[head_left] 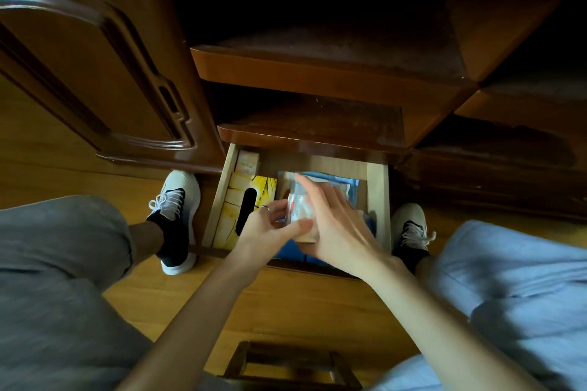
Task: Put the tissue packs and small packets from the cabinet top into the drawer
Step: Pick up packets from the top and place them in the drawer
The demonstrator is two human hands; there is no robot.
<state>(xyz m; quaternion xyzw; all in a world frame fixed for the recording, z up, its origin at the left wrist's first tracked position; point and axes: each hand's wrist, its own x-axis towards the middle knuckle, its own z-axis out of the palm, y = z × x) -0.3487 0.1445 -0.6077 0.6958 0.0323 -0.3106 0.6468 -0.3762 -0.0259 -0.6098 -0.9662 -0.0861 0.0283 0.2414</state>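
Note:
The wooden drawer [378, 200] is pulled out at the foot of the cabinet. Both my hands are over its middle. My left hand [270, 225] and my right hand [330, 219] together grip a stack of small packs [300, 208], white and clear-wrapped with a brown one underneath. A yellow tissue box [233, 200] with a dark slot lies in the drawer's left half. Blue packs [346, 182] lie in the right half, partly hidden by my hands. A small beige box [247, 160] sits at the drawer's back left.
Dark wooden shelves [317, 73] step out above the drawer. A cabinet door [95, 73] stands at the left. My shoes [176, 216] flank the drawer on the wooden floor. A dark wooden stool [292, 365] sits between my knees.

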